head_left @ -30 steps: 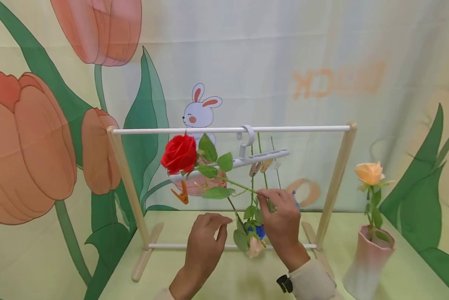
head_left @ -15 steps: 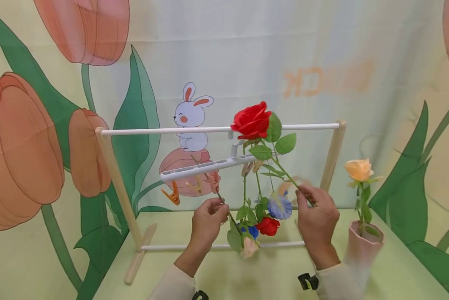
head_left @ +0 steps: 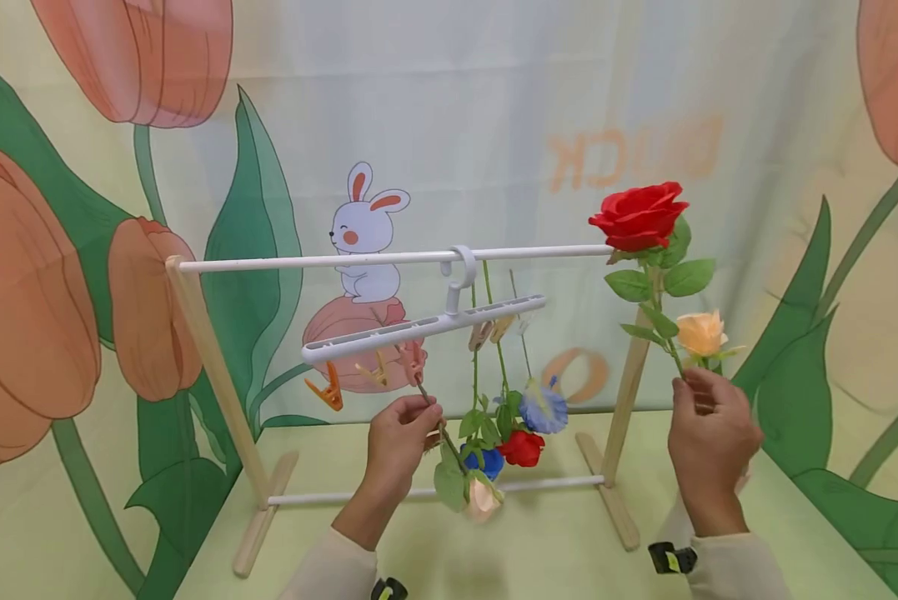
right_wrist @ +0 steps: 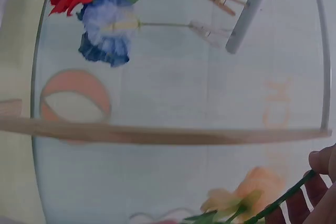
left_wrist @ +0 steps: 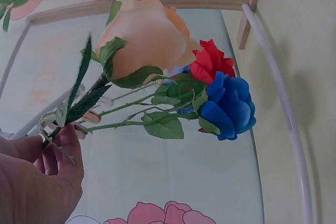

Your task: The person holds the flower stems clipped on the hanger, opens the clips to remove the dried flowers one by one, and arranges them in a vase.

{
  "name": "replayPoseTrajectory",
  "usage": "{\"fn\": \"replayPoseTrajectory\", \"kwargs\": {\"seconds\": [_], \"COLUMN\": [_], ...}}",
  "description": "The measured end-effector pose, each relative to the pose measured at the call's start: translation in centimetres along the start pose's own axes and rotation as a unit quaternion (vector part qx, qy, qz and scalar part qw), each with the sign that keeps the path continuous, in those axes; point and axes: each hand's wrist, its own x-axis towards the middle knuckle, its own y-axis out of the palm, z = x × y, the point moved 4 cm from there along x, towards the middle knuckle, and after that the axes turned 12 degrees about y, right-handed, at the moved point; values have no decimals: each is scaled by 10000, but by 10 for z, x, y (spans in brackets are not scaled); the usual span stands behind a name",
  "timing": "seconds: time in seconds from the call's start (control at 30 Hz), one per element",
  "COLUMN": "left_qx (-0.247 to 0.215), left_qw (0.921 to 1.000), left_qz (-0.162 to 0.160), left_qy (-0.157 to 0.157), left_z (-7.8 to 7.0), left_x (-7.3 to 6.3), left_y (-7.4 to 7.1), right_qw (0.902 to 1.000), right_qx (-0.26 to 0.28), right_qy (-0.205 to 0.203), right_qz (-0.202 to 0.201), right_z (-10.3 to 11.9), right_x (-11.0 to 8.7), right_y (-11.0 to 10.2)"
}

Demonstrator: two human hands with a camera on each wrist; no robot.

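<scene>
My right hand (head_left: 714, 442) pinches the green stem of an upright red rose (head_left: 639, 218), bloom on top, beyond the right side of the rack. My left hand (head_left: 403, 433) pinches the dark stem of a pale peach rose (head_left: 482, 500) just below a pink clip (head_left: 413, 362); this bloom hangs downward and fills much of the left wrist view. Above is a grey clip hanger (head_left: 418, 331), tilted on the rack's top bar. Beside the pale rose, a blue rose (head_left: 483, 461), a second red rose (head_left: 522, 448) and a light blue flower (head_left: 544, 408) hang upside down.
The rack (head_left: 216, 358) has wooden legs and white bars. Toward the hanger's left end are an orange clip (head_left: 328, 387) and a yellow clip (head_left: 373, 368). An orange-peach rose (head_left: 701, 333) stands right behind my right hand, which mostly hides its vase.
My right hand has carried the red rose from in front of the hanger to the far right and turned it upright. The left hand has taken hold of the pale rose's stem.
</scene>
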Motion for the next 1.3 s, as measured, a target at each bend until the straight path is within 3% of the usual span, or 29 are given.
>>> {"fn": "replayPoseTrajectory", "kwargs": {"seconds": [0.13, 0.3, 0.47, 0.73, 0.9, 1.1, 1.3], "left_qx": [151, 201, 179, 225, 298, 251, 305], "left_qw": [9999, 9998, 9997, 9997, 9994, 9996, 9994], "left_qz": [-32, -58, -101, -93, -164, -122, -156], "left_qy": [-6, -41, -91, -64, -72, -67, -31], "left_z": [2, 2, 2, -2, 0, 4, 5], "left_x": [1, 2, 2, 4, 5, 6, 9], "left_y": [-4, -8, -12, -16, -21, -22, -25], "right_qw": [9992, 9953, 9909, 9872, 9920, 9987, 9994], "right_qx": [-298, -566, -786, -511, -312, -140, 272], "right_qy": [247, 783, 1095, 1337, 965, 380, -144], "right_qz": [-140, 34, 20, -699, -750, -318, 186], "right_z": [-18, -38, -46, -41, -24, -3, 16], "right_x": [5, 7, 9, 13, 3, -22, -45], "right_y": [-6, -10, -19, -28, -21, -2, 25]}}
